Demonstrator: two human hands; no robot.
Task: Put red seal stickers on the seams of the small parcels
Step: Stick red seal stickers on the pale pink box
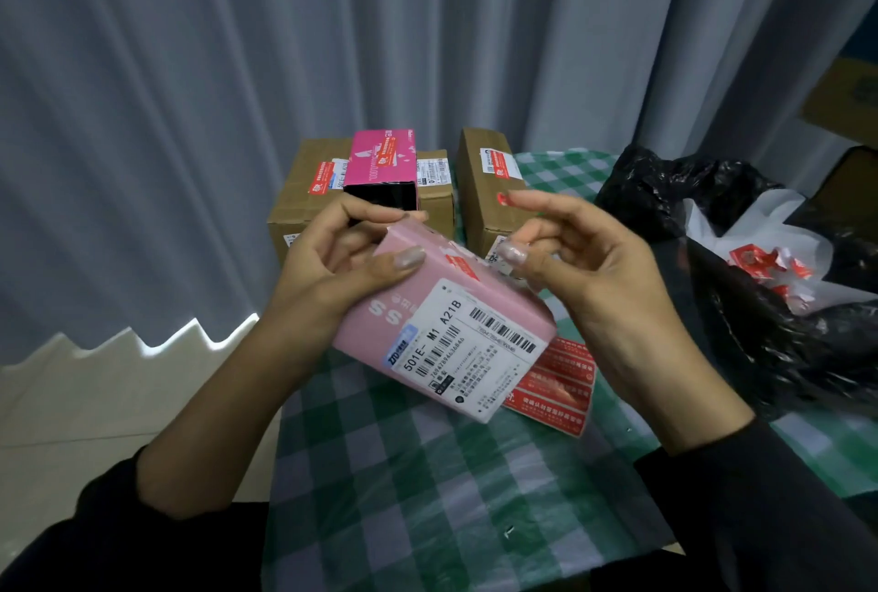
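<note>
Two brown boxes (489,197) and one magenta box (380,163) stand at the table's far edge, and one black bag (674,201) crowds the right. The left hand (332,254) grasps the pink parcel (442,330) above the checked cloth (427,472), partly hiding one red sticker sheet (558,382). The right hand (589,273) is at the parcel's top corner, fingers curled; I cannot tell whether it pinches anything. Bare cloth lies nearer.

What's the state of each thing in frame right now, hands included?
pink parcel: tilted, red seal on its upper end
left hand: grips the pink parcel
right hand: by the parcel's upper corner, fingers curled, grip unclear
sticker sheet: flat on the table, partly hidden by the parcel
magenta box: on the brown cartons, also sealed
black bag: open, red scraps inside
</note>
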